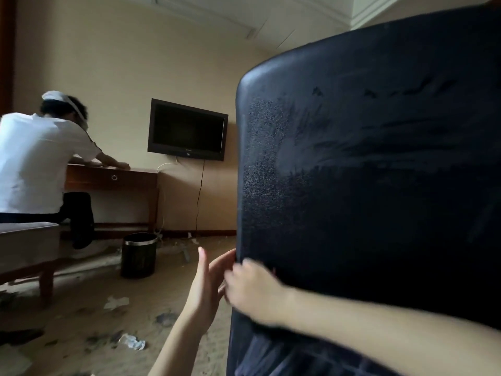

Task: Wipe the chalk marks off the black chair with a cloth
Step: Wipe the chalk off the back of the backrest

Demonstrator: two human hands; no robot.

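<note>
1. The black padded leatherette chair back (366, 172) rises just above both hands, faint pale chalk smears (292, 147) left on it.
2. Left hand (206, 280) is flat and open at the chair's edge.
3. Right hand (252, 291) is blurred; grip unclear, no cloth visible.

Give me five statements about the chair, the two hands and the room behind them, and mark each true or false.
1. The black chair fills the right side of the view. True.
2. The left hand is clenched in a fist. False: its fingers are straight, at the chair's left edge.
3. The right hand lies against the chair's lower left part. True.
4. The television stands on the desk. False: it hangs on the wall.
5. The waste bin lies tipped over. False: it stands upright on the floor.
</note>
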